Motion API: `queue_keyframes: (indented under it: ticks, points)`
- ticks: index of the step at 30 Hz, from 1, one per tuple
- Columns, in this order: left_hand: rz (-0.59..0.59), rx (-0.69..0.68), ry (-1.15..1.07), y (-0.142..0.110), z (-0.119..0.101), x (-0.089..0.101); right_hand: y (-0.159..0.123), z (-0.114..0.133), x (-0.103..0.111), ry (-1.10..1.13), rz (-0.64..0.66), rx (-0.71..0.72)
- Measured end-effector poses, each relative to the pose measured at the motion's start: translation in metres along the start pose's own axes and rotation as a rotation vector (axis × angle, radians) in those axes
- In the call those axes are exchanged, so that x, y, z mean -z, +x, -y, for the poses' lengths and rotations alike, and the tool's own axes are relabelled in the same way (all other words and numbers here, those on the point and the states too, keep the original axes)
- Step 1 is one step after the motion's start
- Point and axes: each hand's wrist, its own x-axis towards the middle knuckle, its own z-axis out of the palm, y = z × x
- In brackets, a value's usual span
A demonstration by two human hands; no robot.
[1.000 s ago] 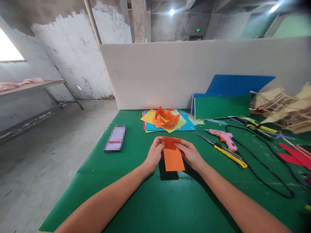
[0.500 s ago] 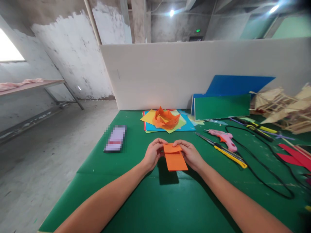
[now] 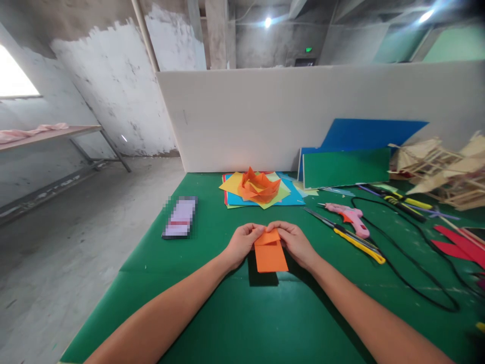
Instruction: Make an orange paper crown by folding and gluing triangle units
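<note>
Between my hands, a little above the green tabletop, is a piece of folded orange paper with a short flap turned down along its far edge. My left hand pinches the far left corner, its thumb lying on the flap. My right hand grips the flap's right side, thumb on top and fingers curled behind the paper. The fingers under the sheet are hidden. Beyond my hands, an orange folded-paper ring with pointed tips rests on a stack of coloured paper sheets.
A phone with a blurred screen lies to the left. On the right are a pink glue gun with a black cord, a yellow utility knife, red strips and a wooden stick model. A white panel stands behind.
The orange paper has come slightly nearer to me and left. My left thumb has moved onto the flap, and both hands are closer together along the far edge.
</note>
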Motion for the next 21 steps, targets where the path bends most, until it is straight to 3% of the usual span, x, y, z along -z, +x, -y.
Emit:
queue_keyframes:
  ticks: [14, 21]
  points:
    - [0.011, 0.077, 0.097, 0.0005, -0.0024, 0.0019, -0.0001, -0.0017, 0.0007, 0.013, 0.076, -0.002]
    - [-0.077, 0.0, 0.185, -0.001, -0.0016, -0.0009, -0.0009, -0.0004, -0.0008, 0.011, 0.099, -0.03]
